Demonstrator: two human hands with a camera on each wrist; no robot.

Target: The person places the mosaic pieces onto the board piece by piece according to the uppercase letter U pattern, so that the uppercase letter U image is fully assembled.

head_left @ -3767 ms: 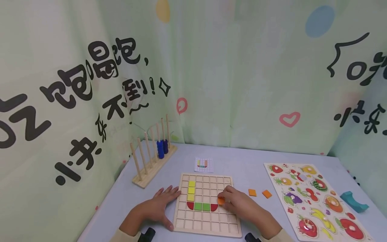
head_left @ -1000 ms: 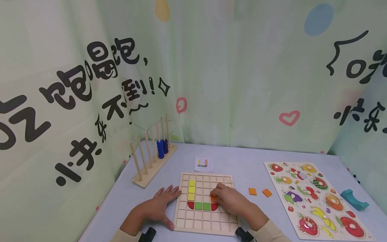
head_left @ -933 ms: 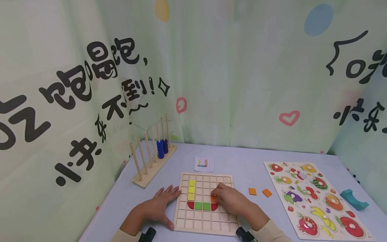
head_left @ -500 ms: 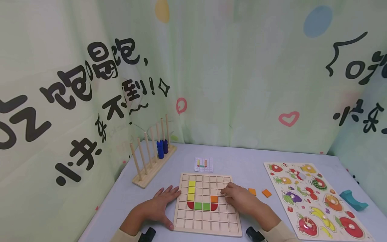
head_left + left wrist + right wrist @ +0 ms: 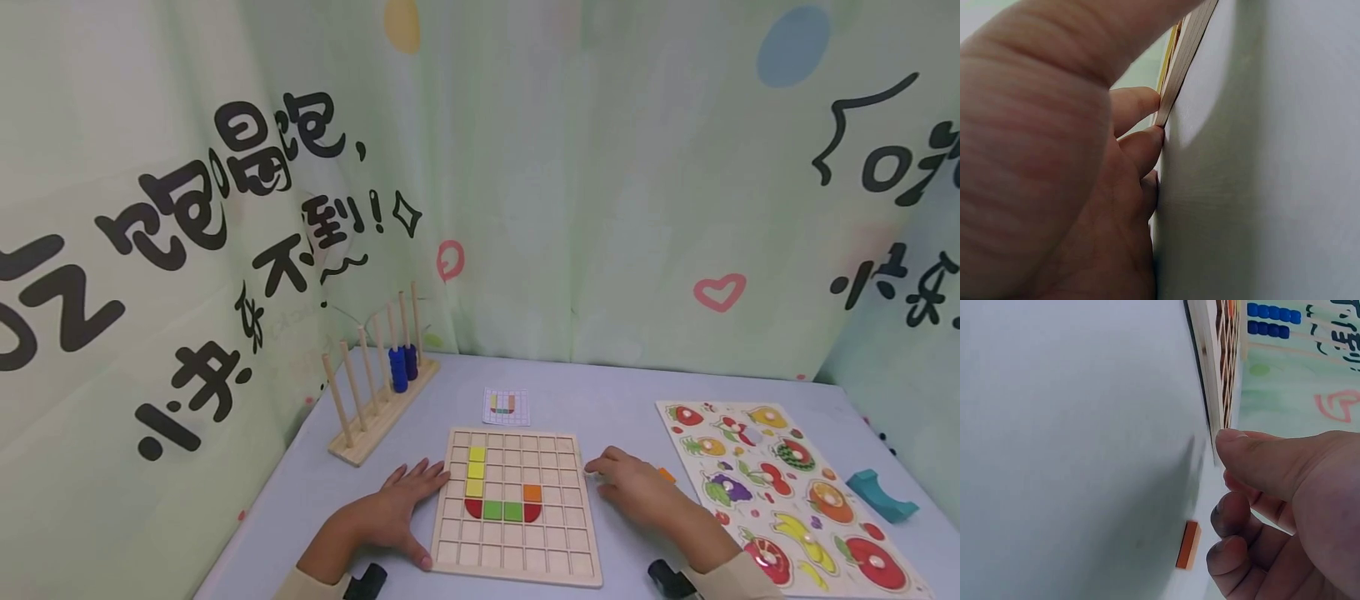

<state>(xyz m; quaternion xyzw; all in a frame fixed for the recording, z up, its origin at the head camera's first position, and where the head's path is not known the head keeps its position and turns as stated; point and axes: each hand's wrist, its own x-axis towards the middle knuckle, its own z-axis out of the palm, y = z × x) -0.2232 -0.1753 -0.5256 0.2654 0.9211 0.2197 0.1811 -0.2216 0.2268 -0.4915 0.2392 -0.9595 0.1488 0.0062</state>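
My left hand rests flat with spread fingers, thumb and fingertips against the left edge of the wooden grid board. Set in its squares are yellow tiles in a column, green tiles, red rounded corner tiles at both ends of the row, and an orange tile over the right red one. Just right of the board, my right hand hovers above the table with loosely bent fingers and holds nothing. A loose orange tile lies below its fingers; another orange tile shows partly behind the hand.
A small pattern card lies behind the board. At the back left stands a wooden peg rack with blue beads. On the right are a fruit puzzle board and a teal curved block.
My right hand has set the orange tile above the right red one, let go of it and moved right, off the board toward the loose orange tiles. My left hand has stayed put.
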